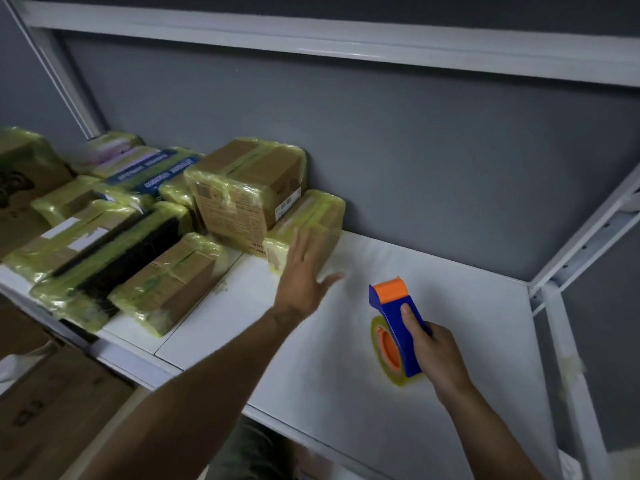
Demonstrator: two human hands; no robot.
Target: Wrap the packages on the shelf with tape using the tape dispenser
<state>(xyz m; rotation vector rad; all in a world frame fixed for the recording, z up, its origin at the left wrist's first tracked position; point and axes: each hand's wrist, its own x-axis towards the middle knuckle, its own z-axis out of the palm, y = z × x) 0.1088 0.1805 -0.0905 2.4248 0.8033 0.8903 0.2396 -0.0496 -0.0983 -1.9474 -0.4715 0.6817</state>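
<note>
Several cardboard packages wrapped in yellowish tape lie on the left half of the white shelf (433, 299). The rightmost is a flat package (318, 216), with a taller box (246, 188) leaning on it. My left hand (304, 282) is spread with straight fingers right in front of that flat package; whether it touches it I cannot tell. My right hand (436, 355) grips the handle of the blue and orange tape dispenser (398, 327), which carries a roll of yellowish tape and hangs over the bare right half of the shelf.
A grey wall backs the shelf. White metal uprights and a brace (585, 237) stand at the right end, and a white beam (311, 36) runs overhead. Brown cartons (52, 403) sit below the shelf at the left.
</note>
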